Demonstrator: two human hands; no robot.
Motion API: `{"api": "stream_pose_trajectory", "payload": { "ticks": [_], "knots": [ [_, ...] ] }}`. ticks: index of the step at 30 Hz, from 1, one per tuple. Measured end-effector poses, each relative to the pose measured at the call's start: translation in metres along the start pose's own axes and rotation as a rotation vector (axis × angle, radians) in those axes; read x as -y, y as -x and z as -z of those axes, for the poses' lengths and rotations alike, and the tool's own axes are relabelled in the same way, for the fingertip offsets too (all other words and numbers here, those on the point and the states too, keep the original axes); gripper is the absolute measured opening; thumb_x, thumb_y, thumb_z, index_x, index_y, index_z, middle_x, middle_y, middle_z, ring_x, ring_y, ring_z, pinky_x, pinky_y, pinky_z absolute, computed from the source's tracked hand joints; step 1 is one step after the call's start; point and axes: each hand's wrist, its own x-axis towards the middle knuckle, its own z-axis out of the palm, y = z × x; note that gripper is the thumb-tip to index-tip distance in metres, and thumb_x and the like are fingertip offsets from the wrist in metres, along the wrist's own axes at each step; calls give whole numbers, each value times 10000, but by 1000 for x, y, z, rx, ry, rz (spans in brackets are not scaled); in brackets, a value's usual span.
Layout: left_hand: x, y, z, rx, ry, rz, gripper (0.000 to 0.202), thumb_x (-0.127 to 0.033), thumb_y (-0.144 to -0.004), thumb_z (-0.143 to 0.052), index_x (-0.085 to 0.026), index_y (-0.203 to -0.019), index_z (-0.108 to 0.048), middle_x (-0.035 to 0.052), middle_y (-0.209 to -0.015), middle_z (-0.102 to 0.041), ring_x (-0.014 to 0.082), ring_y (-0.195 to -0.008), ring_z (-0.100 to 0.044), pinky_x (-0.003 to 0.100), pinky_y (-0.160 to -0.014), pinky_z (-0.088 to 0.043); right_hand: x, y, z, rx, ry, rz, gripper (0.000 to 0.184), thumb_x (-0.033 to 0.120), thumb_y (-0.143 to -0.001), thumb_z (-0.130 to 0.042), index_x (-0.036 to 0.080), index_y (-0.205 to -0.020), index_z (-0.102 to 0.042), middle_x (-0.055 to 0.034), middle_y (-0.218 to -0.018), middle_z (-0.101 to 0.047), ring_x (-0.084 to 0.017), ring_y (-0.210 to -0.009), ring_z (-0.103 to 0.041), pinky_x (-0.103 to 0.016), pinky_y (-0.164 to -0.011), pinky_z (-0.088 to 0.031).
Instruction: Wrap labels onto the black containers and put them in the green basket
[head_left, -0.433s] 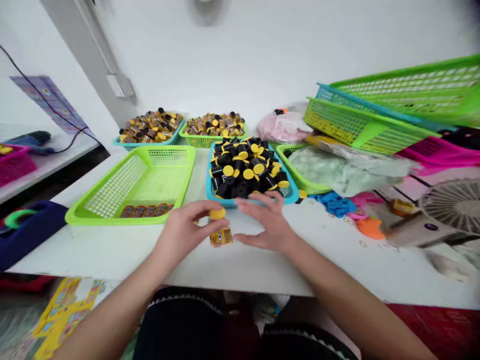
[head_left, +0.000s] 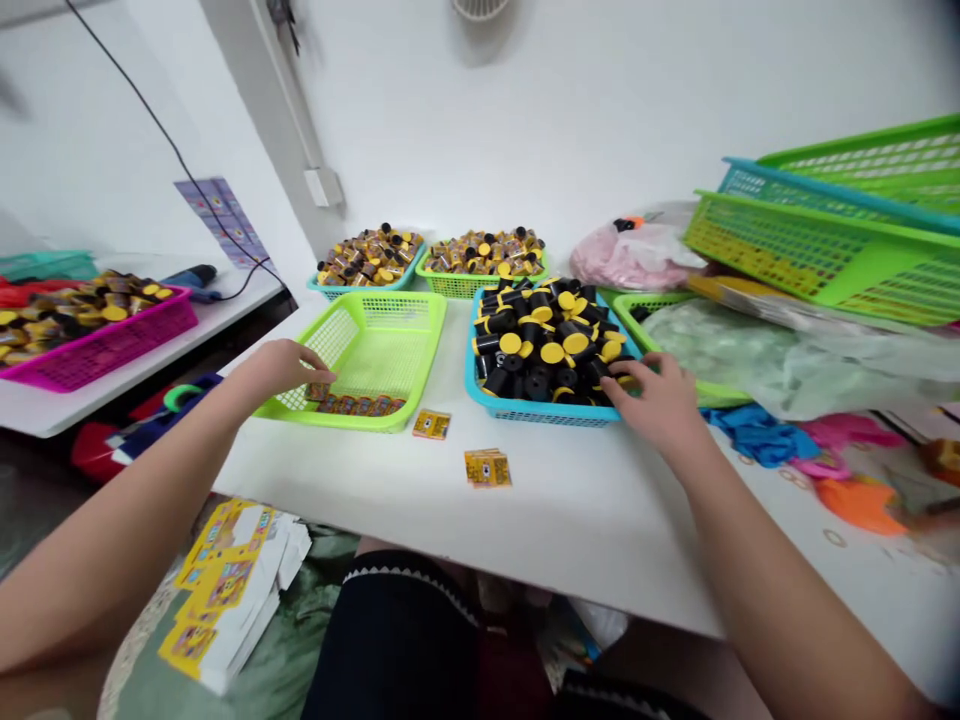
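Note:
My left hand (head_left: 289, 368) is over the left end of the green basket (head_left: 427, 350), its fingers closed on a small canister wrapped in a printed label (head_left: 318, 391). Beside it, several labelled canisters (head_left: 364, 405) lie in a row along the basket's near side. My right hand (head_left: 660, 400) reaches over the right near corner of the blue basket (head_left: 540, 410), its fingers bent around a black canister with a yellow cap (head_left: 628, 381), partly hidden. That basket is heaped with black canisters (head_left: 540, 340). Two small stacks of yellow printed labels (head_left: 487, 468) lie on the table between my hands.
Behind stand two baskets of labelled canisters (head_left: 371, 255). Plastic bags (head_left: 720, 340) and stacked baskets (head_left: 810, 250) crowd the right side, with coloured balloon-like scraps (head_left: 855, 505) in front. A pink basket (head_left: 97, 340) stands on another table at left.
My left hand has moved left into the green basket with the canister, which now shows its printed label. My right hand has moved right to the heap of black canisters. The view has shifted left.

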Motion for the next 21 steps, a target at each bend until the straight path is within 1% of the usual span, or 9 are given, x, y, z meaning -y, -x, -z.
{"api": "stream_pose_trajectory", "payload": {
  "ticks": [5,9,11,13,15,16,17,19,21],
  "knots": [
    [2,-10,-17,145,-157,83,235,-370,-625,-698,-156,-697,-763,102,-713,-736,261,-700,-656,303,-655,-451,1,-2,6,17,-43,-13,275,470,-852,-554,238,-947,-669,-125,-899,-680,-327,-928,-601,-538,-890,-406],
    [-6,-9,-17,176,-192,65,160,-291,-682,-669,-154,-680,-752,96,-675,-721,246,-675,-659,295,-658,-466,-3,-4,4,114,9,13,335,524,-870,-505,277,-976,-704,-80,-869,-692,-291,-895,-587,-516,-869,-407],
    [-14,-2,-14,109,-205,45,209,-262,-762,-612,-127,-806,-766,138,-775,-738,280,-755,-680,334,-714,-492,0,-3,6,132,-3,0,325,525,-867,-511,297,-978,-714,-58,-785,-677,-288,-885,-572,-507,-863,-413],
    [-30,14,-16,-19,-217,14,351,-264,-886,-486,-99,-1092,-717,195,-1039,-724,327,-968,-671,401,-840,-497,8,0,11,77,-23,-32,311,480,-879,-508,289,-1025,-707,-57,-739,-664,-293,-894,-562,-503,-871,-421],
    [-58,41,-29,-176,-193,-111,448,-251,-977,-325,-123,-1331,-569,183,-1299,-621,305,-1209,-573,426,-1003,-440,17,3,17,-32,-40,-27,330,423,-900,-491,265,-1128,-670,-76,-825,-684,-296,-938,-559,-499,-901,-427],
    [-77,58,-41,-238,-171,-211,458,-242,-999,-276,-166,-1380,-519,131,-1379,-576,252,-1296,-510,390,-1076,-395,22,4,19,-90,-56,-11,352,413,-902,-498,248,-1178,-640,-90,-905,-691,-296,-967,-561,-490,-915,-433],
    [-96,75,-56,-318,-94,-437,441,-227,-1004,-275,-144,-1330,-560,132,-1337,-609,232,-1285,-525,377,-1096,-390,26,5,21,-138,-76,7,378,416,-898,-517,230,-1212,-611,-103,-981,-687,-295,-991,-566,-479,-921,-442],
    [-136,110,-93,-335,-2,-829,434,-239,-1023,-273,-138,-1346,-545,124,-1364,-599,210,-1313,-514,376,-1124,-384,31,7,22,-201,-123,25,424,441,-875,-570,202,-1225,-575,-124,-1065,-667,-293,-1011,-582,-457,-904,-470],
    [-168,137,-130,-332,-7,-904,551,-403,-1006,-380,-55,-1431,-429,188,-1458,-496,274,-1372,-453,437,-1127,-392,32,8,21,-219,-148,38,413,451,-867,-594,193,-1188,-575,-129,-1057,-660,-287,-996,-598,-445,-882,-488]
  ]
}}
